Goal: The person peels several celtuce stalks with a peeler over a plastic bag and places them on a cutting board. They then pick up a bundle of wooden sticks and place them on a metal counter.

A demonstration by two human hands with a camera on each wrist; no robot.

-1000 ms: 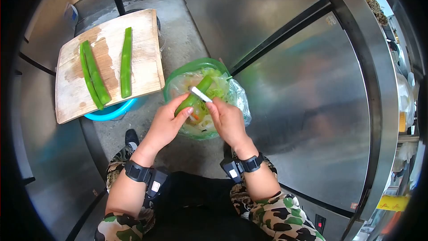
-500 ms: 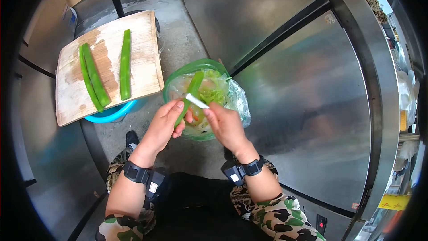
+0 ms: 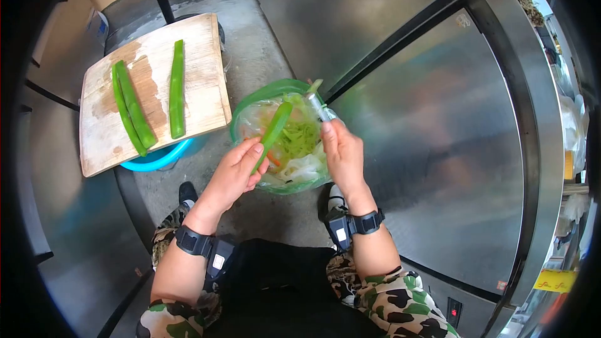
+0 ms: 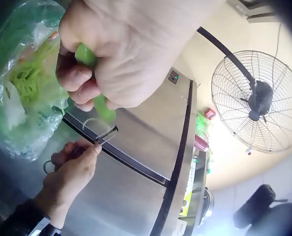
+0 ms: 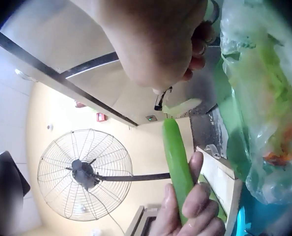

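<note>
My left hand [image 3: 231,168] grips the lower end of a peeled green vegetable stalk [image 3: 275,130], which points up and away over the waste bag. In my right hand [image 3: 344,153] is a metal peeler [image 3: 318,107], held just right of the stalk's far end. A pale strip of peel [image 5: 185,105] hangs at the peeler's blade in the right wrist view. Beneath both hands lies a green plastic-lined bag [image 3: 245,107] with shredded green peelings [image 3: 299,138] and orange scraps inside. The stalk's lower end is partly hidden by my left fingers.
A wooden cutting board [image 3: 210,97] at left bears more green stalks [image 3: 177,91]. It rests over a blue basin [image 3: 159,159]. Steel cabinet doors [image 3: 426,131] stand close on the right. A wire-caged fan [image 4: 259,98] shows in both wrist views.
The peeler has left the stalk and moved right and away, with a strip of peel at its head. My left hand turned the stalk slightly and still holds it over the bag.
</note>
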